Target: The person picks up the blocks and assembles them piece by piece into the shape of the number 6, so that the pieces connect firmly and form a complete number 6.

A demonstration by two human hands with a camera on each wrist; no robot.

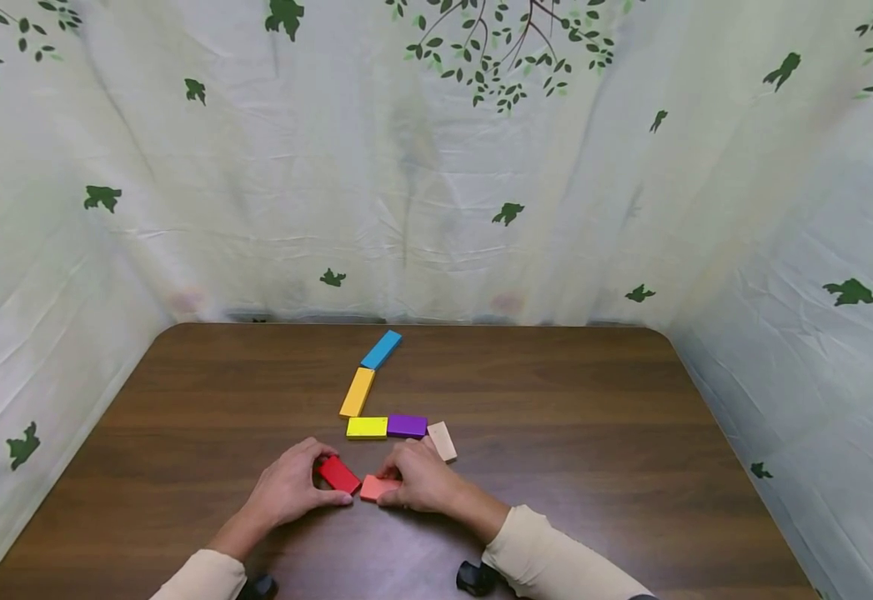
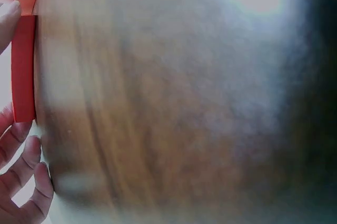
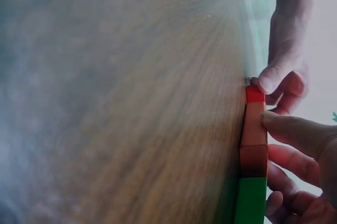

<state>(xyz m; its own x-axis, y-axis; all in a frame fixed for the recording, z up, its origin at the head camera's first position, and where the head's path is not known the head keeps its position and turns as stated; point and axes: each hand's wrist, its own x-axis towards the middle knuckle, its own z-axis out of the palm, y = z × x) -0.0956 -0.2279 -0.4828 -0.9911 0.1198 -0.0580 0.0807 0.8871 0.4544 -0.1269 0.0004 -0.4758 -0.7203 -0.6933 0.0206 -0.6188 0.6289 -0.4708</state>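
Observation:
My left hand (image 1: 289, 485) holds a flat red block (image 1: 340, 474) between its thumb at one end and fingers at the other. Beside it, my right hand (image 1: 423, 479) pinches a salmon block (image 1: 378, 487) with thumb and fingers. The red and salmon blocks meet end to end, at an angle. In the right wrist view a green block (image 3: 250, 200) abuts the salmon one; the right hand hides it in the head view. A beige block (image 1: 442, 442) lies just beyond the right hand.
Farther off, a purple block (image 1: 408, 426) and a yellow block (image 1: 367, 428) lie end to end. An orange block (image 1: 357, 392) and a blue block (image 1: 381, 349) carry the line toward the back of the wooden table (image 1: 556, 392). A patterned curtain (image 1: 436, 167) hangs behind.

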